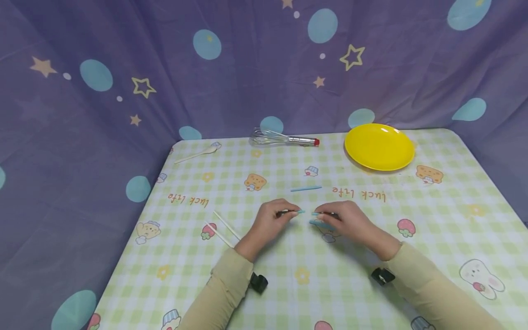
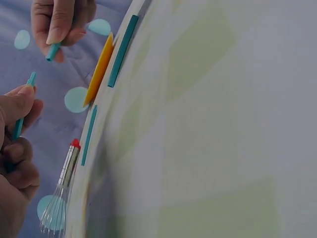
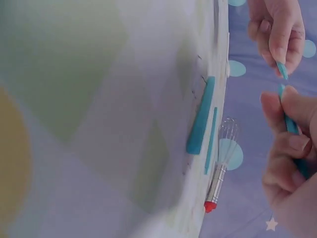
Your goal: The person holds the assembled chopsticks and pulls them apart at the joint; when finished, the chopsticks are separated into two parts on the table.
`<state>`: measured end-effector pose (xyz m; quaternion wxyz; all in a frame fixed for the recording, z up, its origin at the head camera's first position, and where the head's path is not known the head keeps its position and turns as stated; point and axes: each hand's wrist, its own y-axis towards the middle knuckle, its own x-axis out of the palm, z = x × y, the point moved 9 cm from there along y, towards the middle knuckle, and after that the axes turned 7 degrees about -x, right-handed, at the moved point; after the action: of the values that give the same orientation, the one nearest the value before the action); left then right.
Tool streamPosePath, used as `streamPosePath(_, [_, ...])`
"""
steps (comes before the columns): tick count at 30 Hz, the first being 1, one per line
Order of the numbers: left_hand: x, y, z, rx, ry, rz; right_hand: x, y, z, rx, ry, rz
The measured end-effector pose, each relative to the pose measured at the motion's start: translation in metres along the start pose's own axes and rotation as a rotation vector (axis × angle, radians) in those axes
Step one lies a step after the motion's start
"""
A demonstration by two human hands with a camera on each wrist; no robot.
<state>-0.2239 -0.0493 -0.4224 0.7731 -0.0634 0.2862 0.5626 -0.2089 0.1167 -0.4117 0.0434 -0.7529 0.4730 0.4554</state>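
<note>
Left hand (image 1: 271, 220) pinches stick (image 2: 19, 127) — mostly hidden, seemingly.

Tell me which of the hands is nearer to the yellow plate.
Right. The right hand is on the near side of the yellow plate, slightly left of it; the left hand is farther left.

From above, the head camera looks forward and down at the table (image 1: 280, 275); both wrist cameras, low and close, share the whisk (image 2: 61, 181), at lower left and lower right respectively.
</note>
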Motion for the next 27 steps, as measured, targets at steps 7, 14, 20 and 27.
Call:
streamPosePath(7, [0.0, 0.005, -0.014, -0.117, -0.039, -0.072, -0.003, -0.007, 0.025, 0.206, 0.085, 0.1])
streamPosePath(14, [-0.009, 0.008, -0.025, -0.225, -0.063, 0.013, 0.002, -0.016, 0.039, 0.295, 0.339, 0.005])
streamPosePath(20, [-0.019, 0.011, -0.036, -0.304, -0.104, 0.142, 0.008, -0.022, 0.045, 0.376, 0.602, -0.044])
streamPosePath(27, [-0.013, 0.014, -0.051, -0.421, -0.169, 0.083, 0.008, -0.032, 0.065, 0.515, 0.719, 0.065])
